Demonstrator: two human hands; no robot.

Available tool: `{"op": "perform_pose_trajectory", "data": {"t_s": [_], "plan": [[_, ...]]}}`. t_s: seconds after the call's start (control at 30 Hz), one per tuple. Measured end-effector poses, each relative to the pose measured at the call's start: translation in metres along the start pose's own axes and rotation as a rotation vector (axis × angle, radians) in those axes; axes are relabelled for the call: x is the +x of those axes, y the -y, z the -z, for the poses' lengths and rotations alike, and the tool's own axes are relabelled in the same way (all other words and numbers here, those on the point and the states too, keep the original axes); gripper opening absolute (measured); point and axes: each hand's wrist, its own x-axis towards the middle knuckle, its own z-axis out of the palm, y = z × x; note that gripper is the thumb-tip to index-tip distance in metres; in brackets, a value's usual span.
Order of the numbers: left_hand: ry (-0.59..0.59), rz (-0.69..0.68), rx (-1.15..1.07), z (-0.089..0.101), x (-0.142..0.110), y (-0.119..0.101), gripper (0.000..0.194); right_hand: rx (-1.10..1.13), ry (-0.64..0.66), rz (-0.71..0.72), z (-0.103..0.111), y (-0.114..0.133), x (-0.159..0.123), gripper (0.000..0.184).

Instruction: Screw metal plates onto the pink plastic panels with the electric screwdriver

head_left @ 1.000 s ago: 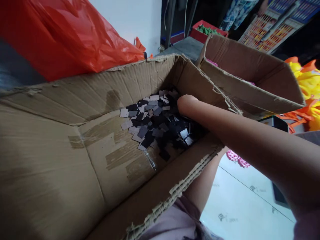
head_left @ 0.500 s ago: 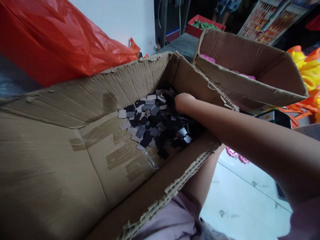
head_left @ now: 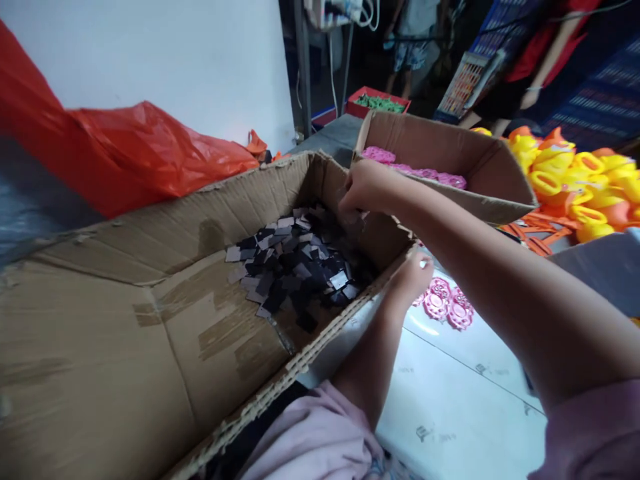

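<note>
A large cardboard box holds a heap of small flat rectangular plates, black and grey. My right hand is over the box's far right corner, above the heap, with its fingers curled together. Something pale shows blurred beneath them, too unclear to name. Just outside the box's right wall, my left hand is over the white table, its thumb and fingers bent together; what they hold, if anything, does not show. Close by it lie pink round ornate pieces.
A smaller cardboard box with pink pieces stands behind. At right are yellow and orange plastic toys and orange strips. A red plastic sheet borders the left. Farther back are a red tray of green pieces and two people.
My right hand has risen out of the heap of plates to the box's rim level. The view has shifted, and my left hand, hidden before, now shows beside the box.
</note>
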Motion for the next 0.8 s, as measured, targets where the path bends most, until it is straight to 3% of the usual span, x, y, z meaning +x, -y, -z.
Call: {"op": "perform_pose_trajectory", "data": {"t_s": [0.07, 0.17, 0.23, 0.3, 0.4, 0.53, 0.67, 0.8], "plan": [[-0.019, -0.009, -0.049, -0.003, 0.009, -0.002, 0.018, 0.136, -0.060, -0.046, 0.023, -0.006, -0.022, 0.003], [-0.055, -0.011, -0.133, 0.002, 0.015, -0.001, 0.010, 0.574, -0.197, -0.064, 0.050, -0.032, -0.065, 0.003], [-0.071, 0.000, -0.205, 0.007, 0.015, -0.002, 0.010, 0.868, -0.287, -0.088, 0.056, -0.061, -0.104, 0.007], [-0.086, 0.019, -0.303, 0.009, 0.011, -0.010, 0.012, 1.112, -0.424, -0.100, 0.049, -0.094, -0.148, 0.021], [-0.106, 0.065, -0.504, 0.000, -0.007, -0.034, 0.027, 1.408, -0.666, -0.248, 0.010, -0.143, -0.208, 0.034], [0.019, 0.169, -0.834, -0.029, -0.048, -0.068, 0.048, 1.458, -0.915, -0.382, -0.070, -0.184, -0.251, 0.034], [0.124, 0.342, -1.079, -0.051, -0.075, -0.077, 0.048, 1.443, -0.961, -0.450, -0.127, -0.192, -0.263, 0.038], [0.078, 0.469, -1.204, -0.056, -0.077, -0.071, 0.036, 1.453, -0.964, -0.486, -0.149, -0.189, -0.266, 0.042]]}}
